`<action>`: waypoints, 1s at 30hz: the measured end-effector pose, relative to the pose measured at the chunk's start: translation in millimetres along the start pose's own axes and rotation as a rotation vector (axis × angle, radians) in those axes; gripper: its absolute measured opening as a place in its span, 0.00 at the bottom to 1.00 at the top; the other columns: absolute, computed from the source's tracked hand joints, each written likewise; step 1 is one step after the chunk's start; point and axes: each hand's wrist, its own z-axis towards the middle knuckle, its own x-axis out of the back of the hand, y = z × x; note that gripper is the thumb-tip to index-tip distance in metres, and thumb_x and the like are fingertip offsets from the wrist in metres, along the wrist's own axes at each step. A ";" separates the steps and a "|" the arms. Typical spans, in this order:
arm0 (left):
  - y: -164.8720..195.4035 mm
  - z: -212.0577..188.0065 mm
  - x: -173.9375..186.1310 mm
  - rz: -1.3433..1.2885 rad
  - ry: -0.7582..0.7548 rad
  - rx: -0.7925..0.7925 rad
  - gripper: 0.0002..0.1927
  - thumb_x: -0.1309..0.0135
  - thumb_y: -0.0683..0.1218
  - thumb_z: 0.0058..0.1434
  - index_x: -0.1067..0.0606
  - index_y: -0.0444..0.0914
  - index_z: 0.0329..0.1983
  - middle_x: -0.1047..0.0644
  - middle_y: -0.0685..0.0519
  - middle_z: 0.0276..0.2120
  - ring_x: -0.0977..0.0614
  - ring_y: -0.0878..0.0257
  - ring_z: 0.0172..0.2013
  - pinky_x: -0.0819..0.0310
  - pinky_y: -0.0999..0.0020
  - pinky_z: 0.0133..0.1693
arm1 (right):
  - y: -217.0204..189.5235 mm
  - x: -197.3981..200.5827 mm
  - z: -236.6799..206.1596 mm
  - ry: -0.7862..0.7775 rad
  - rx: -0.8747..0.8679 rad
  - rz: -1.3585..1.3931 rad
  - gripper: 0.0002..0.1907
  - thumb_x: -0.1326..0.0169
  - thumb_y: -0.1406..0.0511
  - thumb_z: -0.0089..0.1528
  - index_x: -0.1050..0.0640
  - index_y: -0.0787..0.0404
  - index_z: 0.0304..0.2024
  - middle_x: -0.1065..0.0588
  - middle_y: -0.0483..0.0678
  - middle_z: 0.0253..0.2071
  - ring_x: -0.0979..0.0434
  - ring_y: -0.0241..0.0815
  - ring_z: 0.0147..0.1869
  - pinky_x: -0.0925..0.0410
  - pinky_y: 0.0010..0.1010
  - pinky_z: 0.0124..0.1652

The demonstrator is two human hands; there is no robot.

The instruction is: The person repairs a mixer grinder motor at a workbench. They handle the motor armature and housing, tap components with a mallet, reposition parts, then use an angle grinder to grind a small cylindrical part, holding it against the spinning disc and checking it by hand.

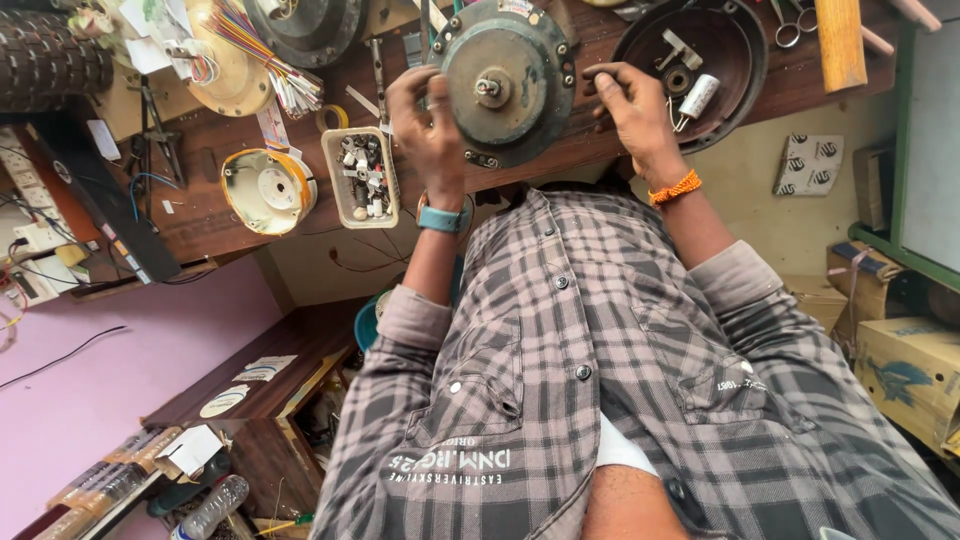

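Motor housing (505, 80), round, grey and worn, with a short shaft stub at its centre, stands on edge on the wooden workbench (215, 215) directly ahead of my chest, flat face towards me. It sits between my two hands.

Head view, hands:
- My left hand (428, 125), blue watch on the wrist, is closed around the left rim of the housing. The fingers are curled over the edge and the thumb presses the face side.
- My right hand (630, 105), orange band on the wrist, is at the right rim. The fingers are bent inward and meet the edge of the housing. I cannot tell how firm the hold is.

Head view, surroundings:
- Just beyond my right hand lies a dark round cover (735, 45), hollow side up, with a white cylindrical capacitor (698, 97) at its near lip.
- Left of my left hand, close by, sits a rectangular tray (360, 177) of small metal parts.
- Further left lies a yellow and white round casing (268, 188).
- A bundle of coloured wires (270, 60) lies at the far left side of the bench.
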 end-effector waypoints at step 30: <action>123.9 10.2 59.7 -1.212 -0.378 0.521 0.22 0.50 0.46 0.74 0.37 0.36 0.68 0.28 0.51 0.61 0.26 0.62 0.63 0.29 0.63 0.66 | -120.8 -23.3 -38.4 -0.298 0.050 0.801 0.30 0.49 0.55 0.73 0.38 0.55 0.74 0.32 0.45 0.71 0.32 0.44 0.76 0.38 0.44 0.75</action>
